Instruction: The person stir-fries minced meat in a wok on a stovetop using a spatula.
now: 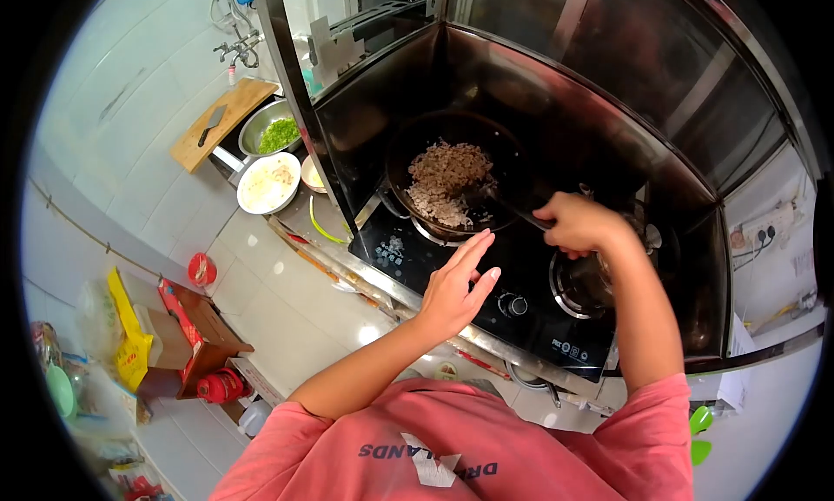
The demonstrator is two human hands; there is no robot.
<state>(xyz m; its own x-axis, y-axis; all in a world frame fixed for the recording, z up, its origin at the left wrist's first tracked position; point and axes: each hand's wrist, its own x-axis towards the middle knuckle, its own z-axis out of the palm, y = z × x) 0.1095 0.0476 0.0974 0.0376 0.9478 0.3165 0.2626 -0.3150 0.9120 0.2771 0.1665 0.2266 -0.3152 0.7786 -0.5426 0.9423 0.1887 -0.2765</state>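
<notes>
A dark wok (512,149) stands on the left burner, with crumbled, browned minced meat (447,175) in it. My right hand (580,225) is closed around the dark handle of a spatula (519,211), whose head rests in the meat at the right side. The spatula's blade is dark and partly hidden by the meat. My left hand (458,286) hovers over the front of the black glass stove (408,271), fingers stretched out and holding nothing. A control knob (513,305) lies just to the right of it.
To the left are a white plate (268,184) with residue, a metal bowl (253,136) of chopped greens (279,135), and a cleaver (211,126) on a wooden board (239,102). Metal panels (686,162) wall in the stove. The right burner (573,284) holds a partly hidden vessel.
</notes>
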